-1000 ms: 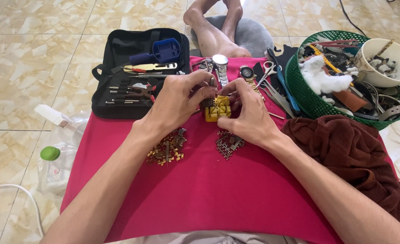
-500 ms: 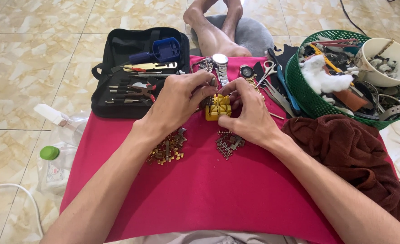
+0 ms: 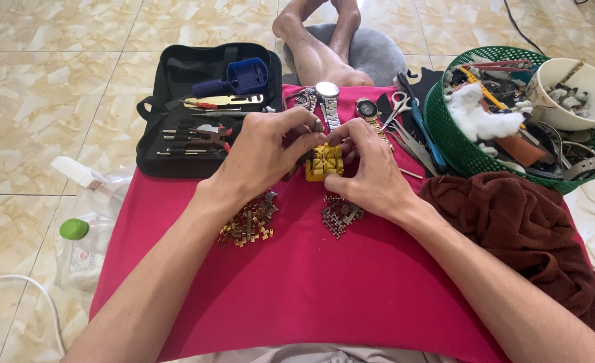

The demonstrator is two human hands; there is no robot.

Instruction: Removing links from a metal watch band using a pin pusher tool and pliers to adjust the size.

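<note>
Head view: left hand & right hand both pinch the small yellow block mid red cloth, braced steady from 2 sides, w/ gold links & silver links piled just beside, prob. for easy reach.

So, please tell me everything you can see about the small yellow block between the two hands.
The yellow block is small, roughly square and looks like plastic, with slots or ridges across its top. It sits on the red cloth, between two piles of small metal links. The left hand and right hand touch it with their fingertips from both sides. Its lower part is hidden.
</note>
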